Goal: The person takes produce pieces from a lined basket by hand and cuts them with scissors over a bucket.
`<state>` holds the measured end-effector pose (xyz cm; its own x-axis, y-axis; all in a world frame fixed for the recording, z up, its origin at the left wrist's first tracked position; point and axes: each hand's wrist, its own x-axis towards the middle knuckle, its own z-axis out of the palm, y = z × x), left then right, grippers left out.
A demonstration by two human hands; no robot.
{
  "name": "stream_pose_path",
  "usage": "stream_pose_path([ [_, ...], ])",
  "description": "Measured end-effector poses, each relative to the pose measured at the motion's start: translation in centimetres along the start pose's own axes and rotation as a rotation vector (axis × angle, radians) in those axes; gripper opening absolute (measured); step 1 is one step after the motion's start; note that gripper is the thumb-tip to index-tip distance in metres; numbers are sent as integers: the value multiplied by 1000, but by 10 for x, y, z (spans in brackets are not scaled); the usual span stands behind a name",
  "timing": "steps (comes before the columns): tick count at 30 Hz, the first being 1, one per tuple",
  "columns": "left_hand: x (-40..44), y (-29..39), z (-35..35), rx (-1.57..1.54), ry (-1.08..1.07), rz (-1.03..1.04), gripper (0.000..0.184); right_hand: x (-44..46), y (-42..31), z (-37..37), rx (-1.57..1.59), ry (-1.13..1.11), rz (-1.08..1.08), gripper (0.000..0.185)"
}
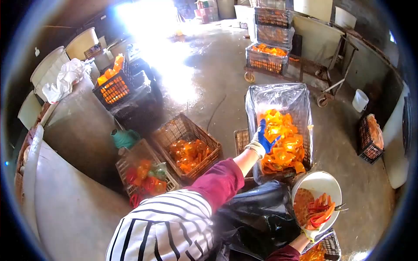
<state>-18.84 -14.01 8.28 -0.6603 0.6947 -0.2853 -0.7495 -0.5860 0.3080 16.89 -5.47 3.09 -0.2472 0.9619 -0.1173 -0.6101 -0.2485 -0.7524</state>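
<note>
My left hand (pixel 264 141), in a blue-and-white glove, is open with thumb and finger apart. It reaches over cut orange bell peppers (pixel 285 150) in a crate lined with clear plastic (pixel 308 108); whether it touches them I cannot tell. My right hand (pixel 317 222) is at a white bucket (pixel 333 185), in a glove with a pale cuff. Its fingers look red-orange and are hard to tell from the red-orange pieces around them. A pointed metal tool (pixel 342 208) sticks out beside these fingers, its handle hidden. Reddish liquid or scraps (pixel 302 204) lie in the bucket.
Left of my arm stand a brown crate of orange peppers (pixel 187 152) and a pale crate with mixed peppers (pixel 124 172). Black plastic (pixel 257 217) lies before me. Crates on a wheeled cart (pixel 267 63) stand at the back. The floor (pixel 213 61) looks wet.
</note>
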Motion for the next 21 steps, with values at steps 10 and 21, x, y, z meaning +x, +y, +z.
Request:
stream_pose_path([
  [10, -31, -171, 12, 474, -407, -540, 27, 28, 38, -57, -1027, -303, -510, 68],
  [21, -37, -253, -12, 1136, -571, -433, 33, 25, 36, -20, -294, 224, 75, 21],
])
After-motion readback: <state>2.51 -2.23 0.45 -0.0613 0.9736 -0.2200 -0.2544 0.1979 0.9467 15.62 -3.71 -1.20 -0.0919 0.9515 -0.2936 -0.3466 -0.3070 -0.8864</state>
